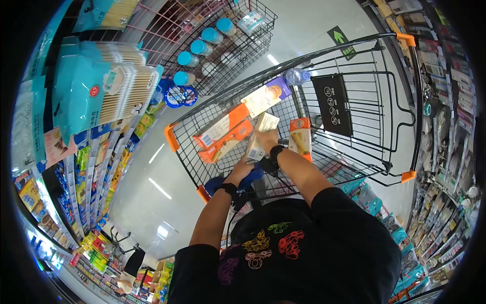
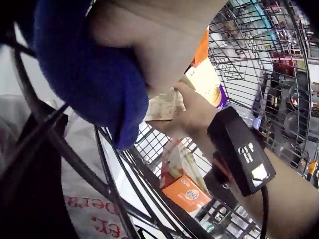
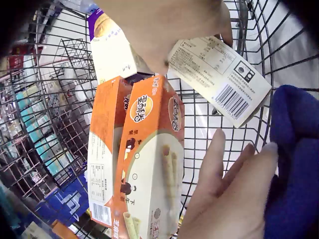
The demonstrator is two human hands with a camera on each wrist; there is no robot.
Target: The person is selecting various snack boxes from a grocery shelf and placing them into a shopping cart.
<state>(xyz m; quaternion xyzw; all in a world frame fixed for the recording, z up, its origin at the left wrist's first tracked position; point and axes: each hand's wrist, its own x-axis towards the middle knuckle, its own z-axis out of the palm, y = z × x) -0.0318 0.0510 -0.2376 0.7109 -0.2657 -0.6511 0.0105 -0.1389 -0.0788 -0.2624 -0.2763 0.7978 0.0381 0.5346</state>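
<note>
My right hand (image 1: pixel 267 140) grips a cream-coloured box (image 3: pixel 219 79) inside the shopping cart, its printed side and barcode facing up in the right wrist view. Close by, my left hand (image 3: pixel 229 194) has its fingers extended toward that box, with a gap between them. Beside the left hand is a dark blue cloth (image 2: pixel 94 84). Two orange boxes of egg rolls (image 3: pixel 149 164) lie side by side left of the hands in the head view. A cream and purple box (image 1: pixel 267 97) lies beyond them. Another orange box (image 1: pixel 301 137) stands to the right of my right hand.
The black wire cart (image 1: pixel 377 147) has orange corners and a dark sign panel. A clear bottle (image 1: pixel 296 76) lies at its far side. Shelves with cotton swab packs (image 1: pixel 101 86) rise at left. A wire basket (image 1: pixel 258 45) with blue-lidded jars stands beyond the cart.
</note>
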